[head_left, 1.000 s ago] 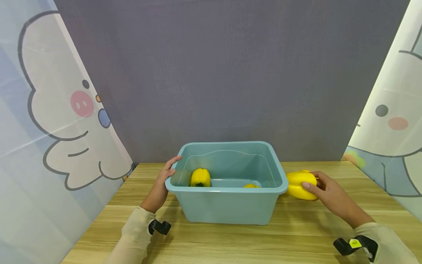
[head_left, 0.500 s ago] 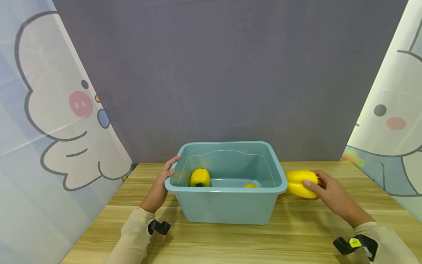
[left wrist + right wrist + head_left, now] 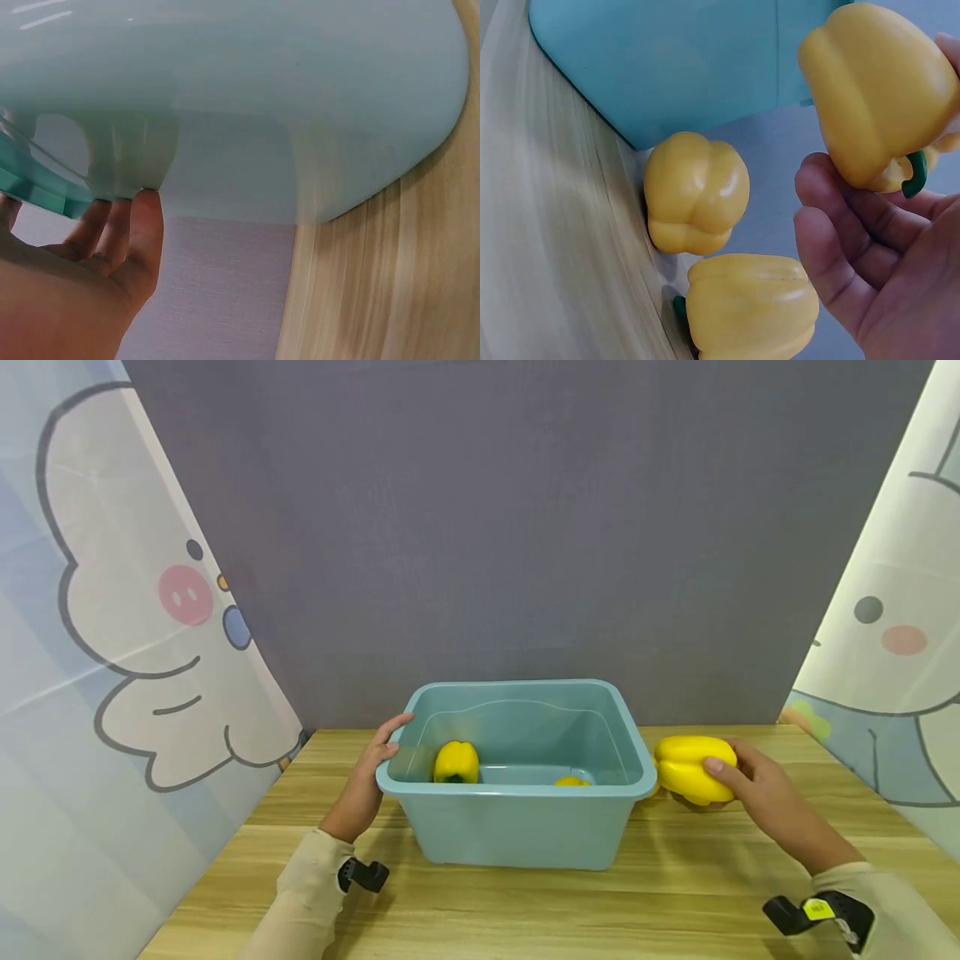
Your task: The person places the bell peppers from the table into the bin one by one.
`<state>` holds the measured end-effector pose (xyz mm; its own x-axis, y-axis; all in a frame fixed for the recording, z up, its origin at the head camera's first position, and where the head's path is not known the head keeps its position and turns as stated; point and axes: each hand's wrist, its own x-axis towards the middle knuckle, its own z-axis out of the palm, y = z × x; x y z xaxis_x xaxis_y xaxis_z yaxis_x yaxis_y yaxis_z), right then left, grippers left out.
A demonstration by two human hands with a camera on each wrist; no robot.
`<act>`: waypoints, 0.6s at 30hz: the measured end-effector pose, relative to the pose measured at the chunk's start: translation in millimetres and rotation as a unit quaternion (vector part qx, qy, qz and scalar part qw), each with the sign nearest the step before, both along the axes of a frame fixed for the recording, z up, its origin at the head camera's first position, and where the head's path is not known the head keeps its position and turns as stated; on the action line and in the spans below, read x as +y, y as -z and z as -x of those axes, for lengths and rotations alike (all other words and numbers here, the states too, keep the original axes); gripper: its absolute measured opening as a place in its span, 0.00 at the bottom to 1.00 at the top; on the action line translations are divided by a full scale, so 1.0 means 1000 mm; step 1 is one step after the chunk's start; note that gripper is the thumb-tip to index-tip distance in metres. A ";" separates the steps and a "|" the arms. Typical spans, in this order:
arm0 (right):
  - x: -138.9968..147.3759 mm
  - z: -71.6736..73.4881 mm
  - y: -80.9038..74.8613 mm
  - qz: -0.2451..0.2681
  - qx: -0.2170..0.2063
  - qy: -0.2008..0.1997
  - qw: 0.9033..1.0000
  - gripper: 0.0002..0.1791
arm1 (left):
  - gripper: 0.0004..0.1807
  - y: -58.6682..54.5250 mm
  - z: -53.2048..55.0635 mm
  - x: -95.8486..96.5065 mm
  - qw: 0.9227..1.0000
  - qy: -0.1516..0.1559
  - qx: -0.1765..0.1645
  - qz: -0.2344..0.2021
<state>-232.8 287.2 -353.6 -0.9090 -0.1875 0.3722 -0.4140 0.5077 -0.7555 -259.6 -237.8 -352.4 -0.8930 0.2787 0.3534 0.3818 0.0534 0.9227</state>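
Yellow pepper [image 3: 877, 97], axis sideways, stem [image 3: 916, 176] toward right hand [image 3: 761, 792]

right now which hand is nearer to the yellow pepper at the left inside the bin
Left. The left hand touches the bin at its left rim, close to that pepper; the right hand is beyond the bin's right side, farther off, holding another pepper.

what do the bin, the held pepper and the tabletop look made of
Bin: plastic, semi-gloss, by its moulded rim and soft reflections. Held pepper: perhaps plastic or foam imitation, satin with even yellow skin; possibly real. Tabletop: wood or wood-look laminate, satin, by its grain.
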 end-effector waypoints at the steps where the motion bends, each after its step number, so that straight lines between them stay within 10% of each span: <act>1: 0.000 0.000 -0.001 0.003 0.000 -0.002 1.000 0.21 | 0.30 0.000 0.000 0.000 1.000 0.000 0.000 0.000; 18: -0.002 -0.003 -0.008 -0.003 0.004 0.007 1.000 0.21 | 0.30 -0.001 -0.001 0.000 1.000 0.004 0.000 0.003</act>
